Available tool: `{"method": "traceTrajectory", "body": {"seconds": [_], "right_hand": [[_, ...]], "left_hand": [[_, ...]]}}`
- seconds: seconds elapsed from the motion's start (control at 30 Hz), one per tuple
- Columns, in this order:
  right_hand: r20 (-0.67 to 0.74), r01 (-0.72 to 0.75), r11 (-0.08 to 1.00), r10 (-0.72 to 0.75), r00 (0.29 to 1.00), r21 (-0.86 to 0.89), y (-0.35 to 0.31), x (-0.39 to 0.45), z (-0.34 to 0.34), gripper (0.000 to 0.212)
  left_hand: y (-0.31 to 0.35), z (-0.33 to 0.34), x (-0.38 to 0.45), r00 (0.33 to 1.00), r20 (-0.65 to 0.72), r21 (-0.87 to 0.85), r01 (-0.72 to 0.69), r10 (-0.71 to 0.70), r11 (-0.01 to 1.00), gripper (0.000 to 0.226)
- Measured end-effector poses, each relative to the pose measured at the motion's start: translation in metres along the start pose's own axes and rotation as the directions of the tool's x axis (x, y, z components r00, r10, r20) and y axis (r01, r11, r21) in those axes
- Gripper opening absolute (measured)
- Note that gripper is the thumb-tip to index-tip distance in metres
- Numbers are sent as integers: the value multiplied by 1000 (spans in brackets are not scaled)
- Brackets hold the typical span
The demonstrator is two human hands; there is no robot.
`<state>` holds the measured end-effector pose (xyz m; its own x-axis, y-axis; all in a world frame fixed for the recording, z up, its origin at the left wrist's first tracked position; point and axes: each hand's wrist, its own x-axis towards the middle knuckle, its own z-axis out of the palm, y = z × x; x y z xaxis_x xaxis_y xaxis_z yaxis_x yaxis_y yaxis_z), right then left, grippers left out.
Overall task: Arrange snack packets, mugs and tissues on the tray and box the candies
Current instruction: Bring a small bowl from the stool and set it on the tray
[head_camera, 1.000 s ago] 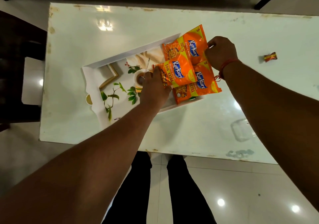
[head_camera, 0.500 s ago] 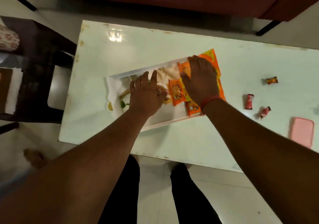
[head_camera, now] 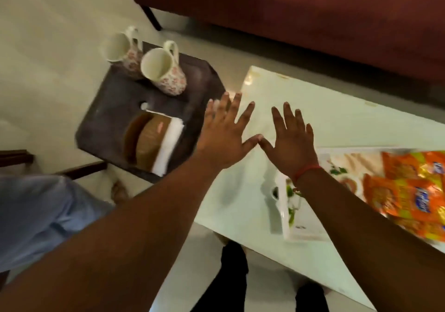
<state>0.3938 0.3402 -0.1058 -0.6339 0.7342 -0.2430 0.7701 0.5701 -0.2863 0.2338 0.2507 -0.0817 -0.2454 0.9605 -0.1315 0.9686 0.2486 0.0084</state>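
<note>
Both hands have left the tray and packets and now reach leftward, spread wide and holding nothing. Left to right: two glossy floral mugs (head_camera: 163, 71) and one white tissue stack (head_camera: 168, 145) on a dark stool (head_camera: 108, 119); left hand (head_camera: 222, 138); right hand (head_camera: 290, 143); white bench (head_camera: 337, 119); tray (head_camera: 284, 215) bearing blurred crinkled orange packets (head_camera: 409, 191).

dim indoor light | heavy motion blur | soft glare on table (head_camera: 337, 124) | wide-angle distortion
</note>
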Motion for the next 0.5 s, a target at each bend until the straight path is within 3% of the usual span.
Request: {"method": "traceTrajectory", "body": {"seconds": [0.2, 0.33, 0.5], "right_hand": [[-67, 119, 988, -113, 991, 96, -110, 73, -9, 77], [-126, 202, 967, -184, 975, 152, -172, 111, -20, 80], [-153, 289, 950, -270, 951, 118, -227, 148, -26, 86]], "left_hand": [[-116, -35, 28, 987, -146, -1, 63, -63, 998, 75], [-191, -53, 50, 956, -233, 1, 182, -177, 983, 73], [-266, -49, 66, 924, -131, 14, 365, -360, 931, 71]]}}
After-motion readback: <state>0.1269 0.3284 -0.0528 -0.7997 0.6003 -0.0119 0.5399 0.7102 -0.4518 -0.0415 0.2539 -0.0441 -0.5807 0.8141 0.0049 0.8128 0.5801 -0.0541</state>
